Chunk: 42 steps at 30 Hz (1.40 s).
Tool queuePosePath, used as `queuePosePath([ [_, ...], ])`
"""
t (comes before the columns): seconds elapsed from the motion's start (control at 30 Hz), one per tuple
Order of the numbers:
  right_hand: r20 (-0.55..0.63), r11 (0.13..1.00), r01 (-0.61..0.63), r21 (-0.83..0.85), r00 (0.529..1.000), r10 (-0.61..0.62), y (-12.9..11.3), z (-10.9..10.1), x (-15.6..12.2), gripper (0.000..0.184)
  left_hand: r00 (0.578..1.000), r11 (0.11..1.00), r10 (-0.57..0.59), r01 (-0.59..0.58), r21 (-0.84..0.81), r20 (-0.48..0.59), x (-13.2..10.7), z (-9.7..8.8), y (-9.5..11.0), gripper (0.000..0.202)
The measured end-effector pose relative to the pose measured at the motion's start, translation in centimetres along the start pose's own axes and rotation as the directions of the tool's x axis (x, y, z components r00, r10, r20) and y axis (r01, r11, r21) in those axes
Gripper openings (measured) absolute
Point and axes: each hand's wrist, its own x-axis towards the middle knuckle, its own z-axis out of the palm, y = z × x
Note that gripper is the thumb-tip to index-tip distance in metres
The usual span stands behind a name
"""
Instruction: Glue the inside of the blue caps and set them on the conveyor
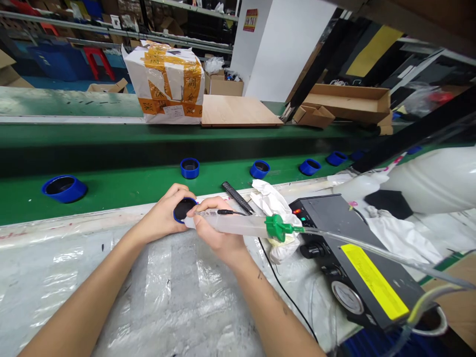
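Observation:
My left hand (163, 215) is closed round a small blue cap (183, 209) with a black inside, held just above the plastic-covered bench. My right hand (215, 228) grips a clear dispensing syringe (241, 225) with a green end fitting (277, 227), its tip pointed into the cap. A clear hose runs from the green fitting off to the right, and a thin black wire leaves the syringe near my fingers.
Several blue caps (64, 188) ride on the green conveyor belt (130, 183) beyond the bench. A black controller box (353, 258) with a yellow label sits at right, a crumpled white rag (271, 201) beside it. A taped parcel (167, 84) and cardboard boxes stand behind.

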Motion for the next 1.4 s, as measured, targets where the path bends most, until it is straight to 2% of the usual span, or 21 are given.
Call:
queuePosePath([
  [0.33,-0.003,0.997,-0.057,0.061,0.998,0.058,-0.11,0.46,-0.29,0.007,1.000,1.000,-0.001,0.001,0.012,-0.005,-0.01,-0.08,0.18,0.040],
  [0.97,-0.080,0.993,-0.048,0.109,0.995,0.057,-0.39,0.87,-0.37,0.011,1.000,1.000,0.000,0.000,0.009,-0.012,0.05,-0.07,0.54,0.035],
  [1.4,-0.083,0.993,-0.030,0.116,0.996,0.040,-0.38,0.77,-0.36,0.012,1.000,1.000,0.010,-0.010,0.017,-0.022,0.03,-0.07,0.37,0.035],
])
